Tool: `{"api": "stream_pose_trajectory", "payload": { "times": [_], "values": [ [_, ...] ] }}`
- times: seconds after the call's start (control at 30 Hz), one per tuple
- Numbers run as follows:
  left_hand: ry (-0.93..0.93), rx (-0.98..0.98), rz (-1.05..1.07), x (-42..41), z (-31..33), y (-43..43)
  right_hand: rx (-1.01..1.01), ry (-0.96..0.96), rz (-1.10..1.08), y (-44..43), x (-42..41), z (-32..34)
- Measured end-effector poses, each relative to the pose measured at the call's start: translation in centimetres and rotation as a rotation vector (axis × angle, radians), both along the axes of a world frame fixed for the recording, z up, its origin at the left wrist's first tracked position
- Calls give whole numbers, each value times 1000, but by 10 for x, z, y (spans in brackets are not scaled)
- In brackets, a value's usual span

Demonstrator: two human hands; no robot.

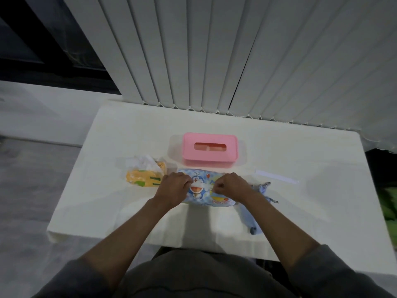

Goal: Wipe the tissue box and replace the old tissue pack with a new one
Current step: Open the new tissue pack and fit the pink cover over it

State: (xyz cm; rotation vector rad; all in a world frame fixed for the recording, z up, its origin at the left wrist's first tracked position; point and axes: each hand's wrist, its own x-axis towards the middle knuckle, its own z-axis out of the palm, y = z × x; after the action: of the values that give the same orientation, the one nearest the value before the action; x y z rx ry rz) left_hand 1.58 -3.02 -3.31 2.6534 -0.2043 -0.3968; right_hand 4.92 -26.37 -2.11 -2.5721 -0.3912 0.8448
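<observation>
Both hands, left (175, 186) & right (231, 186), pinched the new blue pack (198, 188) mid-top; best torn evenly, pack kept flat on the worktop (300, 160).

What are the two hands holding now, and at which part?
The blue tissue pack, lying on the table. The left hand and right hand each pinch its top wrapper near the middle.

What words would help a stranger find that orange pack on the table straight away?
Start at the white table against the pleated blinds and find the pink tissue box at its middle. The orange pack lies left of the box and nearer the person, just beside the left hand. Unlike the blue cartoon pack next to it, it is crumpled, with white tissue spilling out.
</observation>
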Motion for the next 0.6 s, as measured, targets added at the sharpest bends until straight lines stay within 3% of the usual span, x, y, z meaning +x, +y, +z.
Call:
{"api": "stream_pose_trajectory", "payload": {
  "times": [0.23, 0.4, 0.6],
  "values": [
    [23, -103, -80, 9, 1, -2, 49, -253, -38, 6, -7, 8],
    [44, -62, -142, 16, 3, -4, 90, -346, -89, 10, -17, 13],
    [-92, -164, 52, 8, 0, 1, 97, -342, -149, 1, -24, 6]
  ]
}}
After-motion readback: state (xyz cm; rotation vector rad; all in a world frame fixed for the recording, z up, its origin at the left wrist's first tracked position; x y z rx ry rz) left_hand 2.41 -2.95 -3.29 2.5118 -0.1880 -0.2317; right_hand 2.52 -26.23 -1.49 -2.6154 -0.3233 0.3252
